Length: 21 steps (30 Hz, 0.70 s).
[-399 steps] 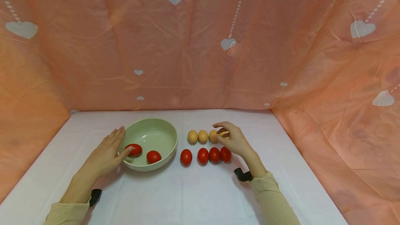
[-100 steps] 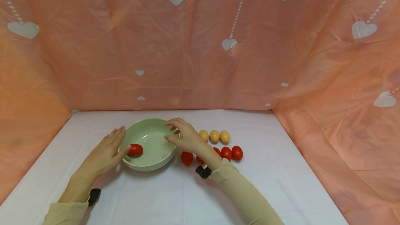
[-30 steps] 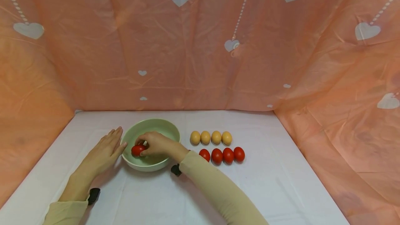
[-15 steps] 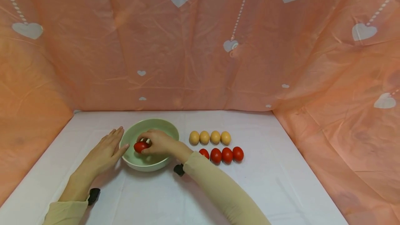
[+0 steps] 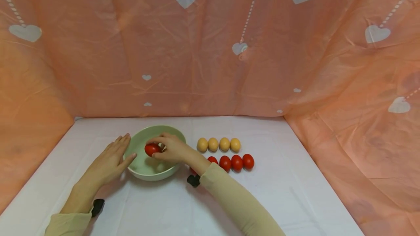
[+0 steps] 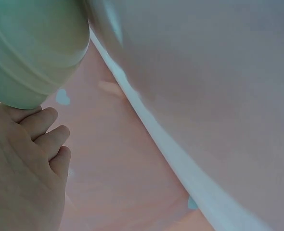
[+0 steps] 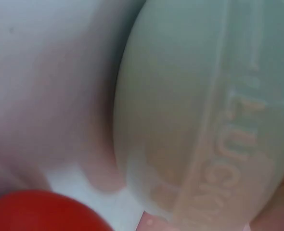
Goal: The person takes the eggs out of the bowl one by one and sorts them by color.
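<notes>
My right hand [image 5: 175, 150] reaches over the light green bowl [image 5: 155, 177] and grips a smooth red egg [image 5: 152, 149] between thumb and fingers, raised off the bowl's bottom. No other egg shows inside the bowl, though the hand covers part of it. My left hand [image 5: 106, 165], fingers straight, rests at the bowl's left side; in the left wrist view its fingertips touch the bowl's outer wall [image 6: 33, 53]. Raised letters mark the bowl's side [image 7: 180, 96] in the right wrist view, where a red egg on the table [image 7: 41, 214] shows at the lower left.
A row of yellow eggs [image 5: 213, 144] lies right of the bowl. Nearer, a row of several red eggs [image 5: 237, 163] stands on the white tablecloth [image 5: 157, 210], its left end partly hidden by the right forearm. Orange cloth [image 5: 210, 65] with pale hearts hangs behind and at both sides.
Earlier, two red eggs lay in the bowl; one has joined the red row. Within the last second my right hand has lifted the other, moving it slightly up and right. My left hand has stayed.
</notes>
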Each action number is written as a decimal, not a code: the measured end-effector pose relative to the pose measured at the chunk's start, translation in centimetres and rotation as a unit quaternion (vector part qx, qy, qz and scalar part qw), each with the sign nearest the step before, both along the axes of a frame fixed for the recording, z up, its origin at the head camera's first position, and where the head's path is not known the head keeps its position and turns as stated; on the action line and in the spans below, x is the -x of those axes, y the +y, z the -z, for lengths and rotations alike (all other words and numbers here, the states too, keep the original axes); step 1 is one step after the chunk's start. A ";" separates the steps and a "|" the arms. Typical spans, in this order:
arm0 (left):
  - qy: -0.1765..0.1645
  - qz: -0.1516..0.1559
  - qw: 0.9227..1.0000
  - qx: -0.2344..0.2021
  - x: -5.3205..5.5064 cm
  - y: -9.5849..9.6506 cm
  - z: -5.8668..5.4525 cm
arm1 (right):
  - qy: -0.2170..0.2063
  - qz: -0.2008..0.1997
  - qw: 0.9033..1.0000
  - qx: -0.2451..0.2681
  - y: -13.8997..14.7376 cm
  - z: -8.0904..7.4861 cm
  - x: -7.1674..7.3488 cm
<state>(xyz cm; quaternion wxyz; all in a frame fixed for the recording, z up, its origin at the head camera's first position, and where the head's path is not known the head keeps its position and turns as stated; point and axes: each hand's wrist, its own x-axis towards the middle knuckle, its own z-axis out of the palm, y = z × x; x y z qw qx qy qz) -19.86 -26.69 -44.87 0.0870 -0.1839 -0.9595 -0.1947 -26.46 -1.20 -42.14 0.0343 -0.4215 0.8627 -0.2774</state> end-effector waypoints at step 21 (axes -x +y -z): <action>0.024 0.010 1.000 -0.007 0.0 0.3 0.3 | -0.037 0.075 0.981 0.175 6.3 -0.7 -1.7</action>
